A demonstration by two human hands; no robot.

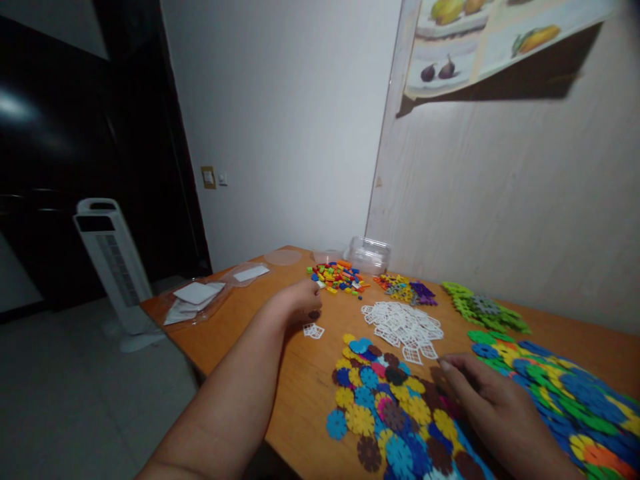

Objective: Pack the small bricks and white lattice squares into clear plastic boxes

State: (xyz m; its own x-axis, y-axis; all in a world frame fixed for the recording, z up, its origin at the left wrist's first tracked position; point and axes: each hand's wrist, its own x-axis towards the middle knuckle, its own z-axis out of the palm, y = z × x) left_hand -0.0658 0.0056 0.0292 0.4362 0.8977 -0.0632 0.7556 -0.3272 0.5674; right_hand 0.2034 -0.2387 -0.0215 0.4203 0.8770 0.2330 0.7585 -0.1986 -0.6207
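My left hand (301, 301) reaches across the wooden table, fingers curled closed. Against its fingertips shows a small dark brown round piece (314, 315); whether the fingers grip it is unclear. Just below lie a few white lattice pieces (313, 331), set apart from the larger heap of white lattice pieces (403, 327). Beside that heap's lower right edge is my right hand (487, 393), thumb and fingers brought together in a pinch. What sits between those fingertips, if anything, is too small to make out. Notched plastic discs (395, 417) in many colours spread beneath and left of it.
Small coloured bricks (340, 275), purple pieces (423, 293) and green pieces (483, 308) lie farther back. A clear plastic box (369, 255) stands by the wall. White cards in plastic (196, 297) rest at the left edge. More coloured pieces (575, 393) cover the right side.
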